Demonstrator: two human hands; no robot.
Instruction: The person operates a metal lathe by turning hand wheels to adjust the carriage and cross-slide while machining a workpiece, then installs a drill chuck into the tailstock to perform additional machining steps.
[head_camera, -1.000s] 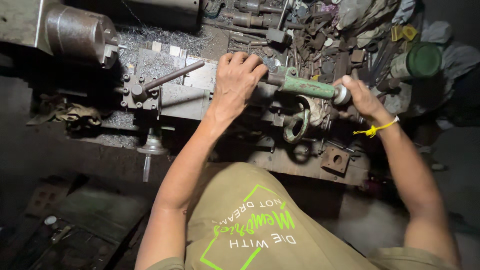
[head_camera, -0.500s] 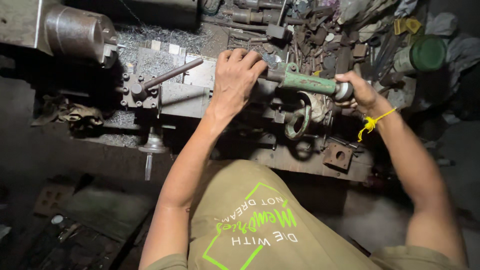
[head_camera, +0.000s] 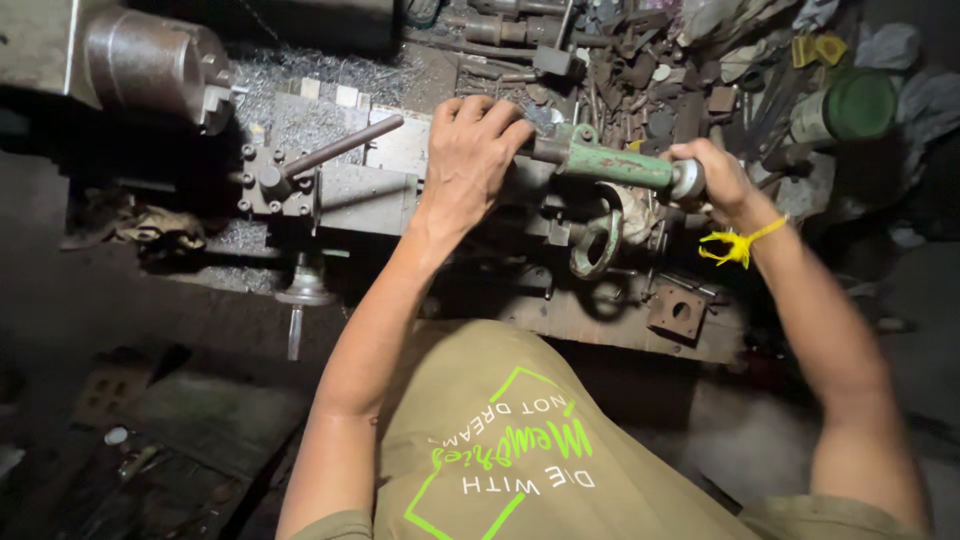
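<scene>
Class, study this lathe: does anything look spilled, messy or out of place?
Yes. Metal chips lie strewn across the bed behind the tool post, and loose scrap parts are heaped behind the green tailstock.

From the left hand (head_camera: 470, 160), the way toward nine o'clock is blocked by the tool post (head_camera: 275, 185) and its slanting bar (head_camera: 345, 147), with the chuck (head_camera: 150, 60) beyond at ten. Toward twelve and one, heaped scrap tools (head_camera: 640, 70) crowd the desk (head_camera: 600, 320). The green tailstock (head_camera: 610, 165) fills the gap to the right hand (head_camera: 715, 180). Open room lies at six, along the desk's near edge.
</scene>
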